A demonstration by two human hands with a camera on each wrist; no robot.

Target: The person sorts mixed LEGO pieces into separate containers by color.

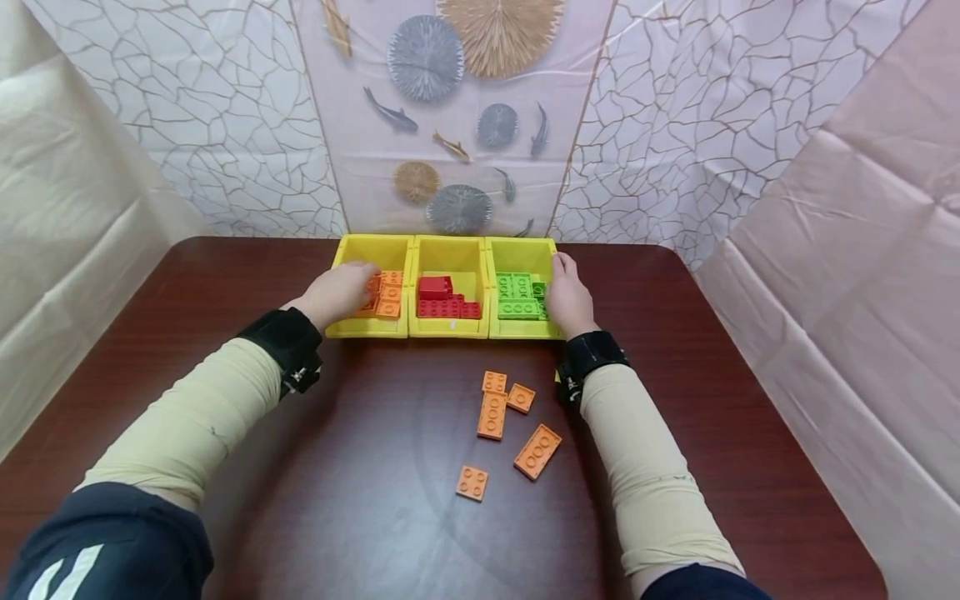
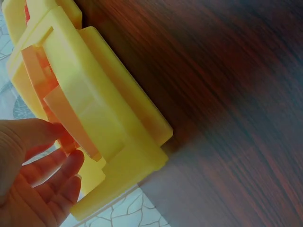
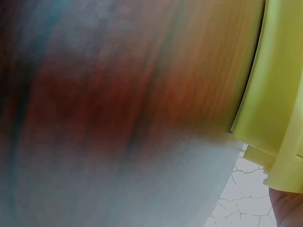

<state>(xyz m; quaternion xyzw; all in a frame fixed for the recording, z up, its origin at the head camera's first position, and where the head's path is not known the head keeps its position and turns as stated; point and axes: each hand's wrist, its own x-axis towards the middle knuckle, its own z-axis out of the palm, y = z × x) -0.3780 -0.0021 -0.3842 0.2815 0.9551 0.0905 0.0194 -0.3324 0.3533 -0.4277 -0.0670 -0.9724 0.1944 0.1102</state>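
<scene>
Three yellow bins stand side by side at the back of the table. The left bin (image 1: 367, 327) holds orange bricks (image 1: 389, 293), the middle bin (image 1: 448, 328) red bricks (image 1: 447, 305), and the right bin (image 1: 522, 330) green bricks (image 1: 517, 296). My left hand (image 1: 335, 293) reaches over the left bin's outer side; in the left wrist view, its thumb and fingers pinch an orange brick (image 2: 67, 142) at the bin's contents. With my right hand (image 1: 568, 298) I grip the outer side wall of the right bin. Most of that hand is hidden in the right wrist view.
Several loose orange bricks lie on the dark wooden table (image 1: 360, 467) in front of the bins: a long one (image 1: 492, 415), another long one (image 1: 537, 452), and shorter ones, including a square one (image 1: 472, 483). A patterned cloth (image 1: 450, 150) hangs behind the table.
</scene>
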